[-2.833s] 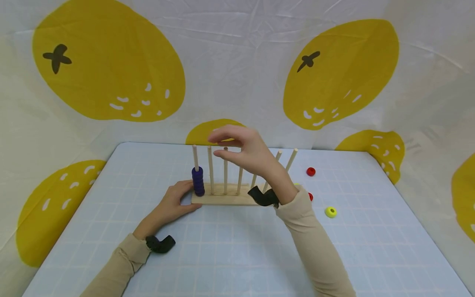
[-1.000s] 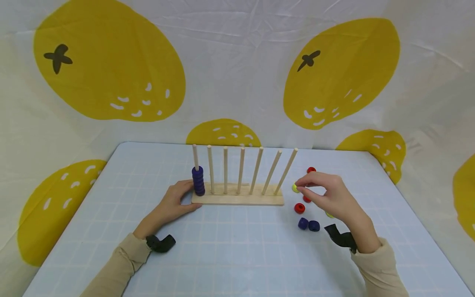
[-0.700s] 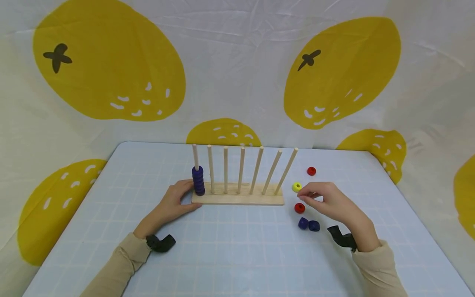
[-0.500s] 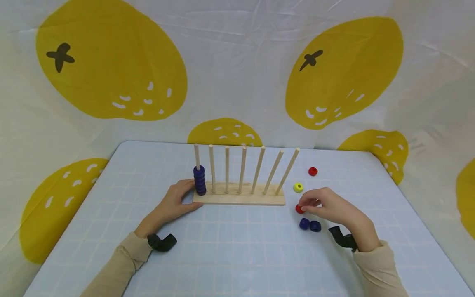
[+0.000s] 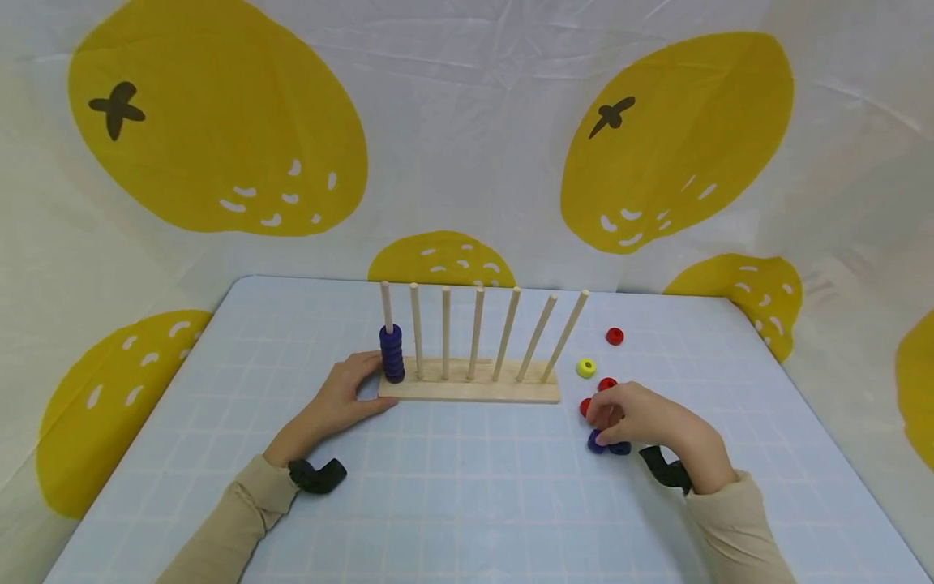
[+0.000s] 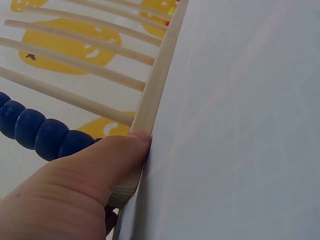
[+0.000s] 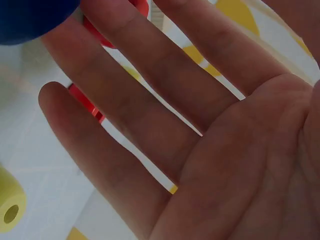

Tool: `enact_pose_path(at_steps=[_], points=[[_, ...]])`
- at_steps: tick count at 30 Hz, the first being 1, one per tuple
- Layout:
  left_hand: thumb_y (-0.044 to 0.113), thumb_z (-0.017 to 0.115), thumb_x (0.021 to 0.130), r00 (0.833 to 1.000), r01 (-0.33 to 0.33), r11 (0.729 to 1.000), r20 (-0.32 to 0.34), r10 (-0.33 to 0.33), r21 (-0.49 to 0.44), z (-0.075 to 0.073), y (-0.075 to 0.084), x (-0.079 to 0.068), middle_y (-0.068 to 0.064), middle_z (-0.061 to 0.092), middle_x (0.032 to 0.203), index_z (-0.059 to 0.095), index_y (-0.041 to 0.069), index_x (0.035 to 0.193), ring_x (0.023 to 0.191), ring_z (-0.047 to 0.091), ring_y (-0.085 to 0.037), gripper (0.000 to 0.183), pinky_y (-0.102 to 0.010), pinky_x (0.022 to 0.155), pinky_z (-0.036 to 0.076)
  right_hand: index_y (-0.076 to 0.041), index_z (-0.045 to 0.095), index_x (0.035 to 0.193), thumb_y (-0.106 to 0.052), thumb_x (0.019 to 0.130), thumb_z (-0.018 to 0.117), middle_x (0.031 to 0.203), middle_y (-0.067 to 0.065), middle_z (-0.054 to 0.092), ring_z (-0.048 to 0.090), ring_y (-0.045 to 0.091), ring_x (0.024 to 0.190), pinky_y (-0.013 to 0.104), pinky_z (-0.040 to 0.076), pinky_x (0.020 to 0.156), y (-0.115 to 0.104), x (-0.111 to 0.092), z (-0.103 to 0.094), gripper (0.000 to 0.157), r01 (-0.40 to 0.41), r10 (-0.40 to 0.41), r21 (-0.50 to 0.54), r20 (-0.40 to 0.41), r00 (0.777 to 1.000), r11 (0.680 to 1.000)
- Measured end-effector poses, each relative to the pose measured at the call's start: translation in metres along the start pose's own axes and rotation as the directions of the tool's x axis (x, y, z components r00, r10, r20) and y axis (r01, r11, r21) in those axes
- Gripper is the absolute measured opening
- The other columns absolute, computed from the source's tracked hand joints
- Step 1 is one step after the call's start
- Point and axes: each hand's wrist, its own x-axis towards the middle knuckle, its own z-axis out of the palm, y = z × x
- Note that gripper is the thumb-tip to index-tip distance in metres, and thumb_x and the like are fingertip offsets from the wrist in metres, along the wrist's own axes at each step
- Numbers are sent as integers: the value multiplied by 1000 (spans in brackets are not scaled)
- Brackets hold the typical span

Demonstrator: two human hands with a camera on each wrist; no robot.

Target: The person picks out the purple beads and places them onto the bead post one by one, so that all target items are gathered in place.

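Note:
My left hand (image 5: 346, 397) grips the left end of a wooden peg rack (image 5: 467, 392), thumb along its front edge. A stack of blue beads (image 5: 392, 354) sits on the leftmost peg beside it; in the left wrist view the stacked beads (image 6: 50, 135) show just past the thumb. My right hand (image 5: 642, 418) is low over the loose beads, thumb tip and fingertips right at a blue bead (image 5: 595, 442). Partly hidden below the hand is another blue bead (image 5: 620, 448). In the right wrist view the fingers (image 7: 145, 95) are spread, a blue bead (image 7: 35, 17) close by their tips.
Red beads (image 5: 585, 407) (image 5: 607, 384) lie by the right fingers, with a yellow bead (image 5: 586, 368) and a red bead (image 5: 615, 336) farther back. Another yellow bead (image 7: 10, 200) shows in the right wrist view. Bare pegs (image 5: 477, 332) stand along the rack.
My right hand has moved from above the pegs to the loose beads at the right, then forward over the red beads toward me, down to the blue ones. The left hand has stayed put.

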Motion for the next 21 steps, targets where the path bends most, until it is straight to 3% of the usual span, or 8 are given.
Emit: enact_pose_path(at_steps=[21], points=[[23, 84, 79, 1000, 7, 1000, 5, -7, -2, -1, 2, 0, -17, 58, 136, 58, 1, 135, 127, 50, -35, 65, -57, 105, 38, -13, 70, 92, -9, 80, 82, 80, -3, 58, 53, 17, 78, 29, 49, 69, -1, 4, 7, 18, 27, -27, -8, 10, 1000, 1000]])
